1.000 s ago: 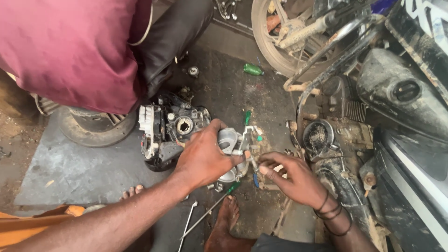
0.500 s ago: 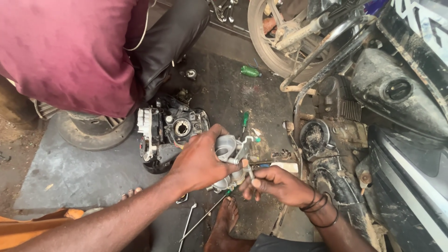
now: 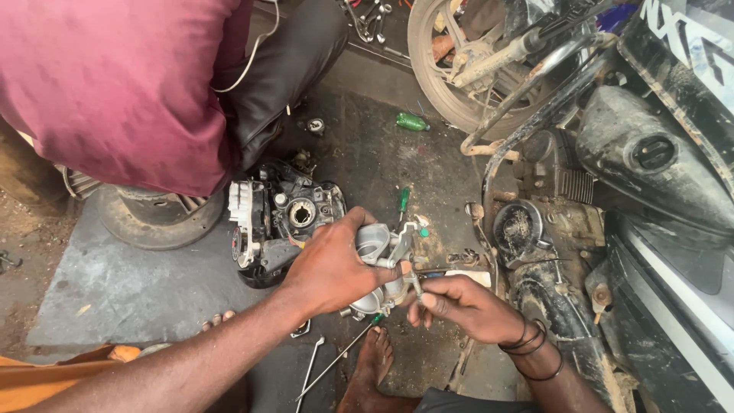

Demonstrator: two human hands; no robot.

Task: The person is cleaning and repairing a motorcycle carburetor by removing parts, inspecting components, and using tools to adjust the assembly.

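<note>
My left hand grips a small grey metal carburettor and holds it up above the dirty ground. My right hand pinches a thin metal part at the carburettor's right side, fingers closed on it. Black bands circle my right wrist. A green-handled screwdriver lies on the ground just behind the carburettor, and another long tool with a green tip lies below it by my bare foot.
A dismantled engine block sits on the ground left of my hands. Another person in a maroon shirt crouches at the upper left over a tyre. A motorcycle fills the right side. A green bottle lies further back.
My right hand has moved left from the ground beside the motorcycle up to the carburettor and closed on a small part there. My left hand has kept its grip.
</note>
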